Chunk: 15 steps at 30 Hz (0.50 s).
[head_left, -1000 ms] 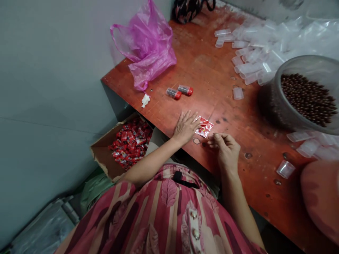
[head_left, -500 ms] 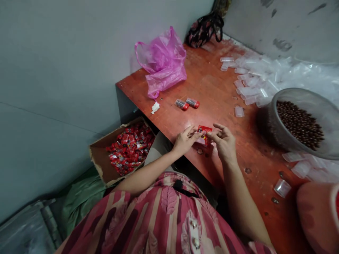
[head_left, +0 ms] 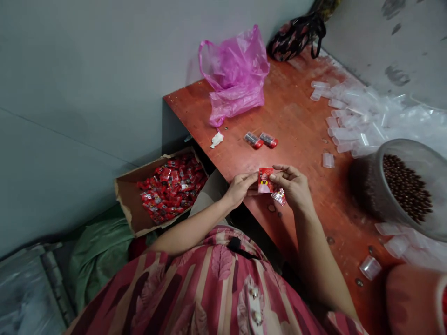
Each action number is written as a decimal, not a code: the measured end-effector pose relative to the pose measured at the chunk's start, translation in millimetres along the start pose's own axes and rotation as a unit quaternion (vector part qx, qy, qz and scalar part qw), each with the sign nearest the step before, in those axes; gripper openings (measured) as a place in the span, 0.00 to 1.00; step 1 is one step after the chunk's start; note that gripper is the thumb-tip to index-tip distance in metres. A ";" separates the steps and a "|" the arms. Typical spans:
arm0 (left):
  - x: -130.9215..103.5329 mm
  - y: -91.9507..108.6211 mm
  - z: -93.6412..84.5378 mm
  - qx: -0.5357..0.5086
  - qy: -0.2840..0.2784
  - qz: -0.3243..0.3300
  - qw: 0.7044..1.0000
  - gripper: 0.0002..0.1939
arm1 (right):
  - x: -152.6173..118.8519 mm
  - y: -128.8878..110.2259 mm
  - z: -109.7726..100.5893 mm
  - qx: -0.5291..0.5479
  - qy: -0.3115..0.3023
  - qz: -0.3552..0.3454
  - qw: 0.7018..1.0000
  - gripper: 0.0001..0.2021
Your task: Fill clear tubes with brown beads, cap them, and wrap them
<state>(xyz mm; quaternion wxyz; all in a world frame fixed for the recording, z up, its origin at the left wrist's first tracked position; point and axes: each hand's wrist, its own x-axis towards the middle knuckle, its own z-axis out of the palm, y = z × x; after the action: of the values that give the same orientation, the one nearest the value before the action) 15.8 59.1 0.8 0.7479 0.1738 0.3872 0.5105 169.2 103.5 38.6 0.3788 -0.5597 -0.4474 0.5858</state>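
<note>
A small red printed packet is held up between both hands over the table's near edge. My left hand pinches its left side, thumb and fingers closed on it. On its right side, my right hand grips it between thumb and fingers. Just under the right hand's fingers is a shiny red and clear wrapper; whether the hand touches it I cannot tell. Beyond the hands, two small clear tubes with red ends, one tube and another, lie side by side on the red table.
A cardboard box of red wrapped pieces stands below the table, left. A pink plastic bag and a dark patterned bag lie at the back. Right are a tub of brown balls, many clear tubes and a pink container.
The red packet is now raised more upright, its printed face showing, and the shiny wrapper has come into view beneath the right hand. The camera view has shifted slightly.
</note>
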 end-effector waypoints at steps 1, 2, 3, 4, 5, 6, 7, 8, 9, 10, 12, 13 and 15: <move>0.2 0.8 -0.8 -0.012 0.001 -0.006 1.000 0.19 | 1.3 0.1 2.5 0.000 -0.006 0.004 1.000 0.23; 0.3 1.8 -1.7 -0.021 -0.002 -0.014 1.000 0.19 | 2.6 0.4 4.6 0.001 -0.013 0.008 1.000 0.23; 0.4 2.8 -2.7 -0.025 -0.005 -0.022 0.999 0.18 | 3.9 0.8 6.1 0.000 -0.020 0.013 1.000 0.23; 0.4 4.0 -3.7 -0.028 -0.010 -0.029 0.999 0.18 | 5.0 1.4 7.2 -0.003 -0.027 0.018 0.999 0.22; 0.4 5.1 -4.5 -0.032 -0.014 -0.034 0.999 0.19 | 6.0 2.1 7.8 -0.004 -0.032 0.022 0.999 0.22; 0.5 6.0 -5.1 -0.033 -0.016 -0.035 0.999 0.19 | 6.8 2.8 8.1 -0.005 -0.033 0.024 0.999 0.22; 0.6 6.7 -5.3 -0.030 -0.015 -0.033 0.999 0.19 | 7.3 3.5 8.2 -0.005 -0.032 0.024 0.999 0.22; 0.8 7.2 -5.0 -0.021 -0.011 -0.027 0.999 0.20 | 7.4 4.1 8.2 -0.007 -0.029 0.022 0.999 0.22; 1.1 7.3 -4.2 -0.007 -0.004 -0.020 1.000 0.20 | 7.1 4.4 8.3 -0.009 -0.027 0.019 0.999 0.22; 1.5 7.0 -2.9 0.012 0.003 -0.014 1.000 0.19 | 6.3 4.5 8.4 -0.014 -0.027 0.016 0.999 0.22; 2.3 5.7 0.4 0.046 0.020 -0.007 0.999 0.20 | 3.3 4.0 9.1 -0.026 -0.029 0.009 0.999 0.23; 2.7 4.7 2.1 0.057 0.026 -0.005 0.998 0.19 | 1.4 3.5 9.6 -0.033 -0.026 0.003 0.999 0.22; 3.7 2.5 5.1 0.072 0.036 0.000 0.997 0.18 | -2.7 2.8 9.9 -0.043 -0.013 -0.016 0.999 0.22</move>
<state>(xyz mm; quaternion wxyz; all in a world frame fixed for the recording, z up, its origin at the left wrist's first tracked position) 18.7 64.2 4.2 0.7190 0.2084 0.4498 0.4871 159.7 99.1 36.5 0.3578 -0.5606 -0.4856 0.5674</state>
